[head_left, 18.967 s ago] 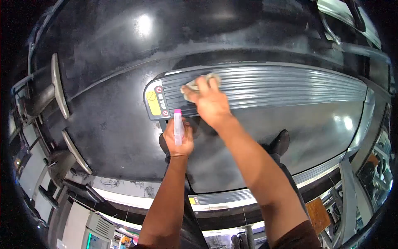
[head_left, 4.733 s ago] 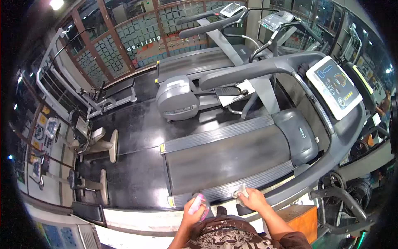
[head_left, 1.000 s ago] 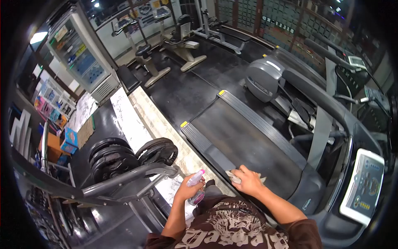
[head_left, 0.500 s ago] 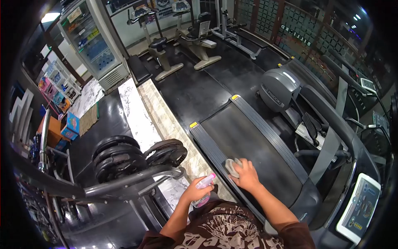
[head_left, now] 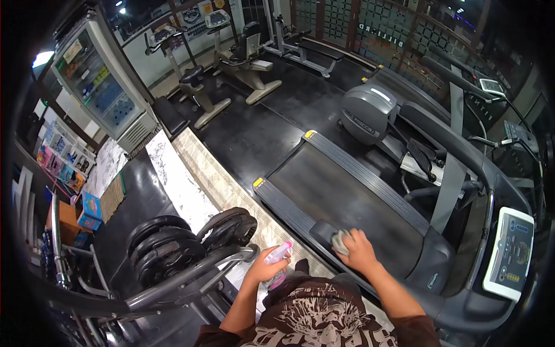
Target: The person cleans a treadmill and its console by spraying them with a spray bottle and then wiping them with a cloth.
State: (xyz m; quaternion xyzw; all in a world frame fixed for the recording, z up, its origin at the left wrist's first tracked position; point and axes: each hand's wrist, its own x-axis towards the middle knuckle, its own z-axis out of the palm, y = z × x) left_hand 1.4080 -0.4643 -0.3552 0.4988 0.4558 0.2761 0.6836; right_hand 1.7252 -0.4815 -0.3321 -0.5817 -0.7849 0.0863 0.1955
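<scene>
The right hand [head_left: 361,254] grips 1 crumpled, pale grey cloth [head_left: 341,242] beside the rounded, dark grey handrail end [head_left: 322,229], nearer it than the left hand [head_left: 263,268], which clasps 1 clear, pink-topped plastic bottle [head_left: 277,254], slanting upward outside the treadmill's near long edge [head_left: 280,209].

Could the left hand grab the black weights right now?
Probably not: the left hand holds a spray bottle, and a grey bar runs partly in front of the weights.
</scene>
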